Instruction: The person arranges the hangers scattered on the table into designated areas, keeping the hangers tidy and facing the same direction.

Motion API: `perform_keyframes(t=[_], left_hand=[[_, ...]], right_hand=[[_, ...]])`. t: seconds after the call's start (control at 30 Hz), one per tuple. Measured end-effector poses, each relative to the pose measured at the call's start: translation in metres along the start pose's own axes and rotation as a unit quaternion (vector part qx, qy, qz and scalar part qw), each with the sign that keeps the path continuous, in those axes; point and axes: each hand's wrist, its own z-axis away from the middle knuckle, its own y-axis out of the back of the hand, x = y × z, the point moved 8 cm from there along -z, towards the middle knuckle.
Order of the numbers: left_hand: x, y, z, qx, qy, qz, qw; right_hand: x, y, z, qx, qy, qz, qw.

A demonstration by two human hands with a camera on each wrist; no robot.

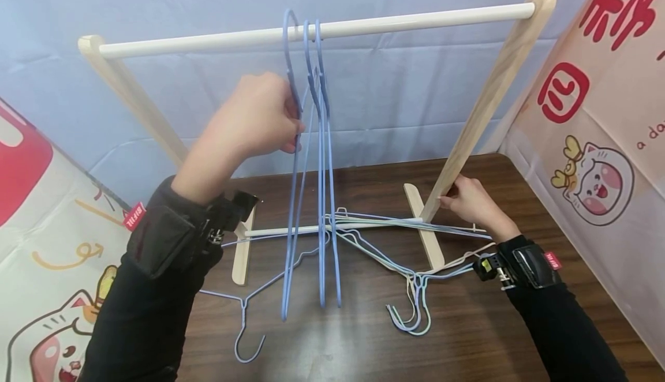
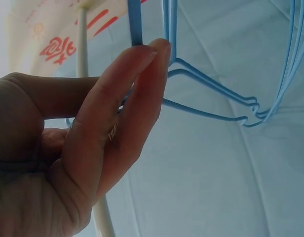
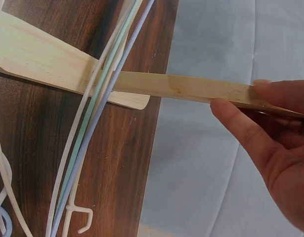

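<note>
My left hand (image 1: 254,116) pinches a blue wire hanger (image 1: 289,243) near its neck. That hanger's hook arches over the white rail (image 1: 415,22); whether it bears on the rail I cannot tell. Just to its right, two more blue hangers (image 1: 321,226) hang from the same rail, edge-on to me. In the left wrist view, thumb and fingertips (image 2: 159,54) meet at the hanger's wire. Low on the rack's right wooden post (image 1: 480,105), my right hand (image 1: 473,203) grips the wood, with thumb and fingers on opposite sides in the right wrist view.
Several blue, green and cream hangers (image 1: 415,281) lie piled at the right, hooks toward me, overlapping the rack's foot (image 1: 428,243). One loose blue hanger (image 1: 243,313) lies at front left on the brown table (image 1: 332,353). Printed cloth panels stand left and right.
</note>
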Motion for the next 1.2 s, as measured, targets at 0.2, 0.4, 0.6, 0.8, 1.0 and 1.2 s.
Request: perform_keyframes(t=[0.2,0.4,0.6,0.8,1.0,1.2], left_hand=[[0.002,-0.005,-0.005,0.002,0.003,0.007,1.0],[0.003,-0.01,-0.007,0.006,0.009,0.03,0.9995],[0.001,-0.013,-0.009,0.007,0.015,0.042,0.999],[-0.003,-0.017,-0.013,0.002,0.024,0.054,0.9983],[-0.004,-0.018,-0.015,0.001,0.025,0.047,0.9986],[-0.005,-0.018,-0.013,-0.003,0.032,0.051,0.9982]], right_hand=[[0.0,0.0,0.0,-0.001,-0.001,0.0,1.0],[0.0,-0.001,0.0,-0.004,-0.004,-0.003,1.0],[0.001,0.0,0.0,-0.007,-0.01,-0.004,1.0],[0.001,-0.001,0.0,-0.007,-0.009,-0.004,1.0],[0.001,-0.001,0.0,-0.006,-0.008,-0.008,1.0],[0.001,-0.001,0.0,-0.006,-0.007,-0.005,1.0]])
